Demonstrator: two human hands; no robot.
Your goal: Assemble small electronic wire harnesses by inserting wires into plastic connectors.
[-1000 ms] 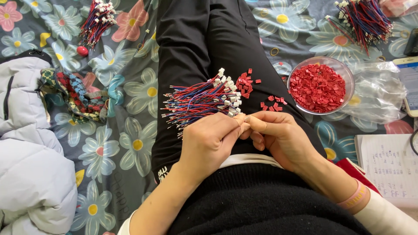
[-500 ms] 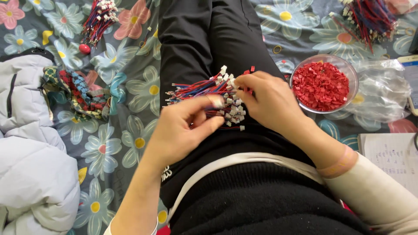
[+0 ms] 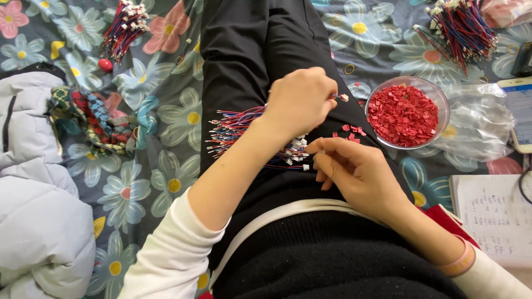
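Our left hand point(image 3: 302, 102) pinches one wire lead point(image 3: 339, 97); our right hand point(image 3: 354, 171), fingers loosely curled and empty, rests by the wire bundle point(image 3: 244, 130). We should keep the connector tip steady.

Floral cloth point(image 3: 166, 127), white padded jacket point(image 3: 33, 210), notebook point(image 3: 493, 216), phone point(image 3: 518, 111), crocheted pouch point(image 3: 94, 119)

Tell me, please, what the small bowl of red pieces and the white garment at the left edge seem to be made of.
The bowl looks like clear plastic or glass: its rim is see-through and shiny. Which of the two, I cannot tell. The red pieces in it look like hard moulded plastic, with even colour and a slight gloss. The white garment looks like a padded synthetic jacket: smooth, slightly shiny fabric with puffy quilted sections.
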